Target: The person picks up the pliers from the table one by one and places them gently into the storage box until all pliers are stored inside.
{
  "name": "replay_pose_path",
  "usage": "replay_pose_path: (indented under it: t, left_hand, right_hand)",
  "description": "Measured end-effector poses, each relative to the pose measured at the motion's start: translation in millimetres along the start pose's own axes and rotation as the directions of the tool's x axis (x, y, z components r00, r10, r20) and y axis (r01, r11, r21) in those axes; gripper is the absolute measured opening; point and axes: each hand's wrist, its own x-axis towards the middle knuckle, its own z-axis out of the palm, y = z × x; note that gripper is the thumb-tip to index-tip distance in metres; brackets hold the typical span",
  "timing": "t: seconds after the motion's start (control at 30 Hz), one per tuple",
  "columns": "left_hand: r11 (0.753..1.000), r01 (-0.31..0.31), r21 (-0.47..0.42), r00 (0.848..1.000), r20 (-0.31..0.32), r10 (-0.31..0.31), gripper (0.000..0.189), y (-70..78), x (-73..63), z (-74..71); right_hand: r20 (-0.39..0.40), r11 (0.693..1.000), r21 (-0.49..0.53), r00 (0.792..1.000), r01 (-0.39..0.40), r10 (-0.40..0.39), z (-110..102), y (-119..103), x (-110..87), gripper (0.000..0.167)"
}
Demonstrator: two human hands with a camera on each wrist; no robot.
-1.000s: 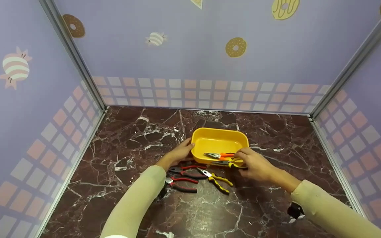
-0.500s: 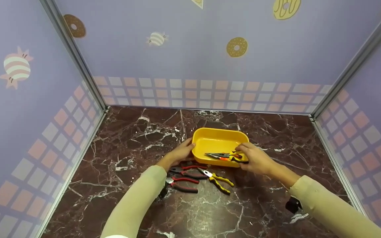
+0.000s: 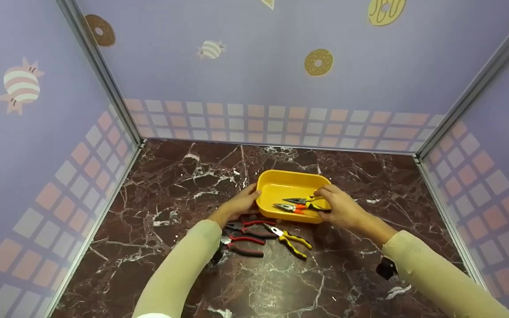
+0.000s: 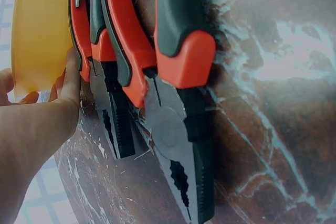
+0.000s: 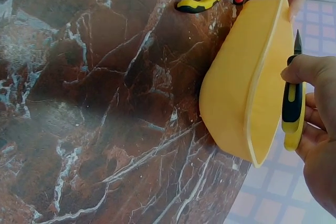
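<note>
My left hand (image 3: 240, 203) holds the left end of a yellow plastic box (image 3: 276, 192). The thumb of that hand lies over the rim. At the other end, my right hand (image 3: 343, 211) pinches yellow-and-black long-nose pliers (image 5: 292, 106) by the handles, over the box with the jaws pointing left. Inside lie pliers with orange handles (image 3: 284, 207), partly covered by the held pair. In front of the box, yellow-and-black pliers (image 3: 287, 238) lie on the marble surface. Beside them are red-and-black combination pliers (image 4: 170, 119) and a second red-and-black pair (image 4: 110, 93), below my left hand.
The dark red marble-patterned surface (image 3: 347, 274) is bounded by lilac panels, with a back wall (image 3: 254, 75) behind the box. Metal rails (image 3: 95, 66) run along the corners. A small black device (image 3: 386, 268) sits under the right sleeve.
My right hand has carried the held pliers from the near rim further back over the box, uncovering more of the orange-handled pair. The left hand and the box stay in place.
</note>
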Motion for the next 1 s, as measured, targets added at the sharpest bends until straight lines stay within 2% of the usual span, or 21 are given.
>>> replay_pose_path:
  t: [0.3, 0.53, 0.77, 1.0]
  left_hand:
    - [1.000, 0.005, -0.007, 1.000, -0.010, -0.005, 0.055, 2.7, -0.9, -2.5]
    - [1.000, -0.004, 0.001, 1.000, -0.024, 0.004, 0.055, 0.6, 1.5, -1.3]
    - [1.000, -0.001, 0.012, 1.000, -0.015, 0.001, 0.056, 1.0, 1.5, -0.6]
    - [1.000, 0.009, 0.007, 1.000, 0.002, -0.009, 0.056, 0.9, 1.1, 0.1]
  right_hand:
    - [-0.021, 0.999, -0.018, 0.999, 0.028, -0.028, -0.7, 1.5, 14.6, 0.051]
    - [0.003, 1.000, -0.023, 1.000, 0.002, -0.002, -4.2, 3.7, 23.2, 0.053]
    - [-0.015, 1.000, -0.007, 1.000, -0.010, 0.010, -4.5, 8.7, 27.6, 0.052]
    - [-0.001, 0.999, -0.010, 0.999, -0.034, 0.034, -2.4, 11.4, 32.7, 0.051]
